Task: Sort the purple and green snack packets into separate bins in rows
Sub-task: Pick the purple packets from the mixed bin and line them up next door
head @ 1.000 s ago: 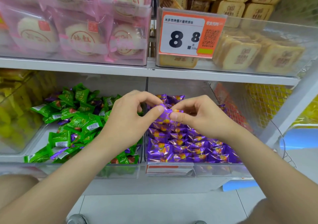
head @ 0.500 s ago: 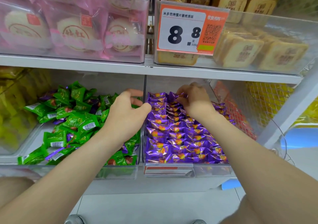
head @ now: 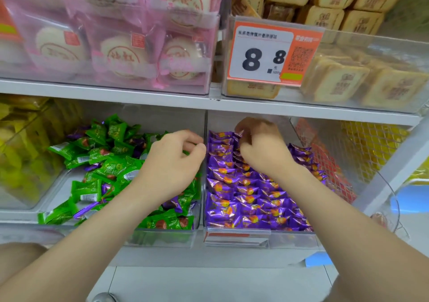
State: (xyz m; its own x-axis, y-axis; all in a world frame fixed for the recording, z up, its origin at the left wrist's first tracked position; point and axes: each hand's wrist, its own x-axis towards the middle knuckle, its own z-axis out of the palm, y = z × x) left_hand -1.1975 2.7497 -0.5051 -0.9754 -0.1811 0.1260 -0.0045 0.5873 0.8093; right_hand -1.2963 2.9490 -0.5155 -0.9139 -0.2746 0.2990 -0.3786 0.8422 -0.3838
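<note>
Fingers of right hand [head: 262,148] curl onto far purple packets [head: 250,199], grasp unclear; left hand [head: 169,164] loose, empty; two bins [head: 290,239], countless packets.

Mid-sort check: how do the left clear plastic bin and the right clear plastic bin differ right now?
The left clear plastic bin holds mostly green snack packets with stray purple packets mixed in; the right clear plastic bin shows only purple snack packets. The left bin's contents lie in a loose jumble with bare floor showing; the right bin's lie in neat rows across it. Both bins are clear and sit side by side.
</note>
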